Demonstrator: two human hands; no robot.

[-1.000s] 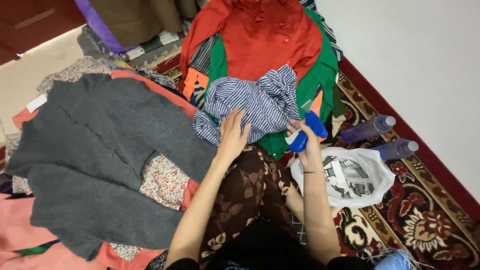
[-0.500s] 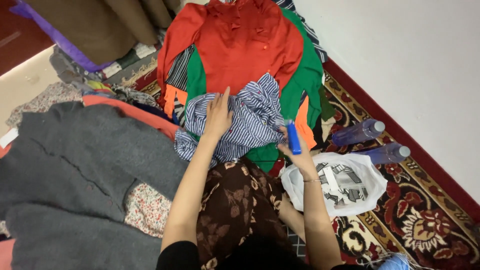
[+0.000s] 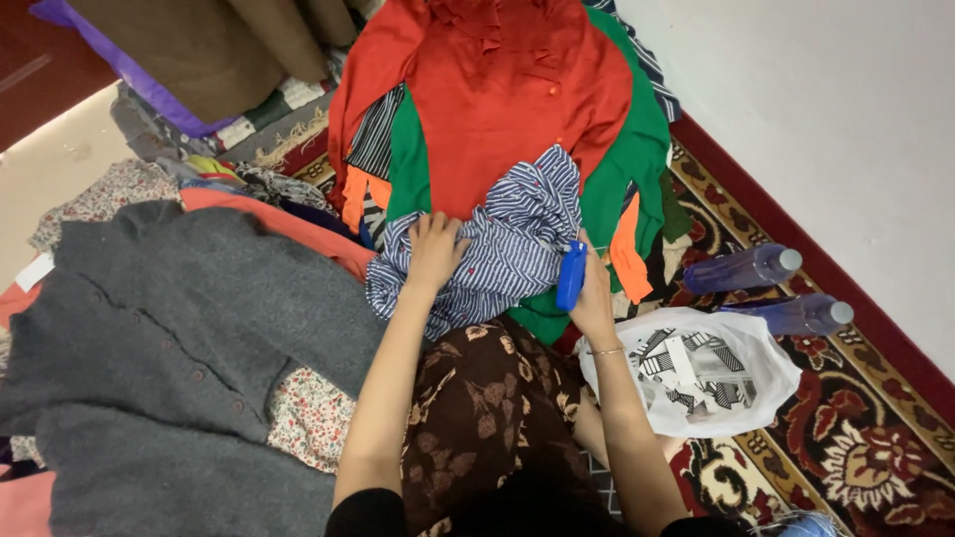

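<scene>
A crumpled blue-and-white striped shirt (image 3: 507, 249) lies on a pile of clothes in front of me. My left hand (image 3: 434, 251) rests on its left part, fingers gripping the fabric. My right hand (image 3: 594, 298) is at the shirt's right edge, closed around a small blue object (image 3: 571, 275) held upright. Beneath the shirt lie a red blouse (image 3: 497, 89) and a green garment (image 3: 637, 159) with orange pieces showing at its edges.
A grey knit cardigan (image 3: 169, 328) spreads at the left over floral cloth. A white plastic bag (image 3: 701, 373) with black-and-white contents sits at the right on a patterned red carpet (image 3: 856, 438). Two purple bottles (image 3: 741, 268) lie by the white wall. My lap is under brown floral fabric.
The view has shifted toward the pile. My left hand moved left and lower on the striped shirt. My right hand stayed at the shirt's right edge, still holding the blue object.
</scene>
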